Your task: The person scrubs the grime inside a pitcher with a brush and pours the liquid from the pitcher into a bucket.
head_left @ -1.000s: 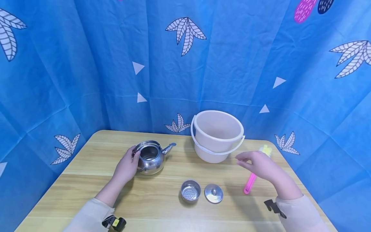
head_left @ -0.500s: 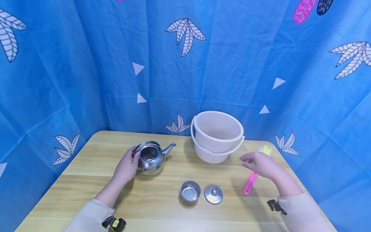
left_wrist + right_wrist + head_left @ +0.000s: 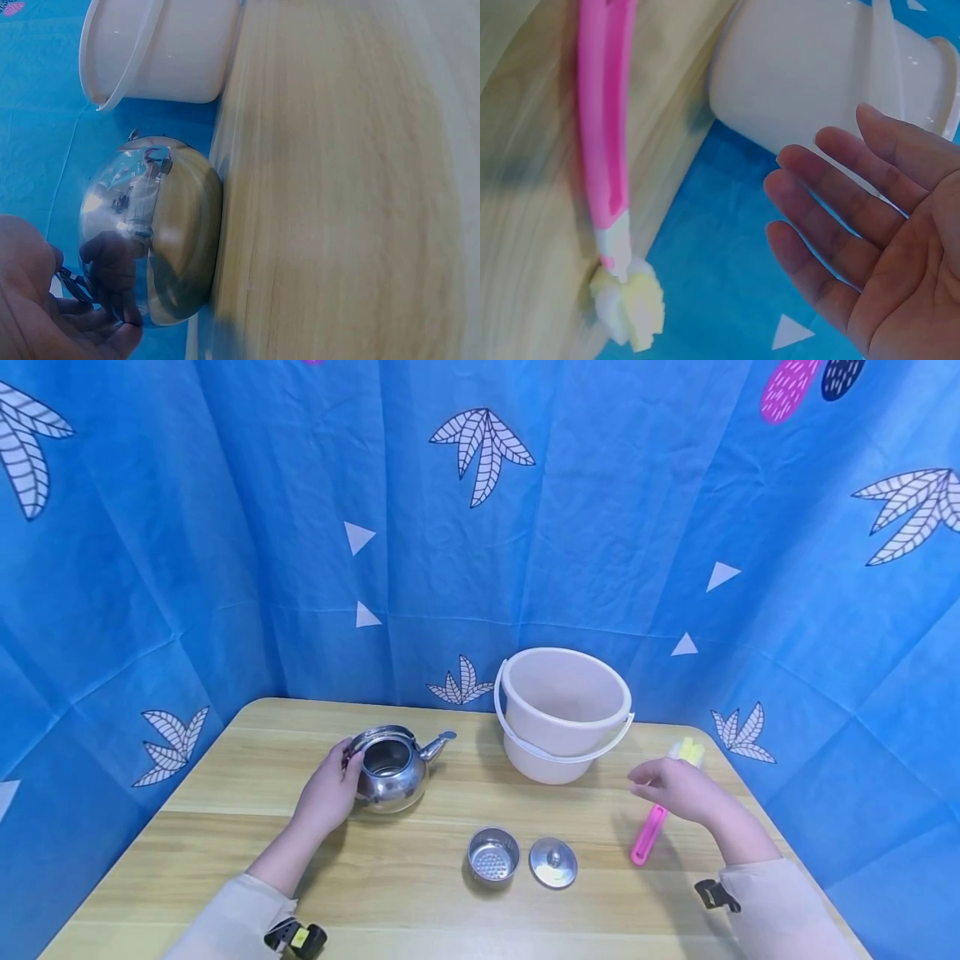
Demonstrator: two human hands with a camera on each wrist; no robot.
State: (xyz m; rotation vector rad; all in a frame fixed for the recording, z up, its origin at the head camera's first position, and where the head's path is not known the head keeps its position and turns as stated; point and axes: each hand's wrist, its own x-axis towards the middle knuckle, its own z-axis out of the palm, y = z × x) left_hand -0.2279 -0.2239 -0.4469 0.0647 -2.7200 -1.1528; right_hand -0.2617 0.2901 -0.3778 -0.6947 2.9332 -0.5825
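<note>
A shiny metal kettle (image 3: 392,782) without a lid sits at the left of the table, its spout pointing right. My left hand (image 3: 327,787) grips it at the left side by the handle, fingertips against the body; the left wrist view shows the kettle wall (image 3: 150,232) mirroring the fingers. Over the right side hovers my right hand (image 3: 671,785), holding nothing, fingers loosely bent in the right wrist view. Beneath it lies a sponge brush with a pink handle (image 3: 648,835) and a yellow-and-white sponge head (image 3: 632,304).
A white bucket (image 3: 551,739) with its handle hanging down stands at the back, right of centre. A small perforated metal strainer (image 3: 493,857) and a round knobbed lid (image 3: 553,862) lie near the front middle of the wooden table (image 3: 420,918). Blue patterned cloth (image 3: 315,527) surrounds the back and sides.
My right hand has drifted a little to the right, away from the bucket and over the brush. The left hand and the kettle have stayed put.
</note>
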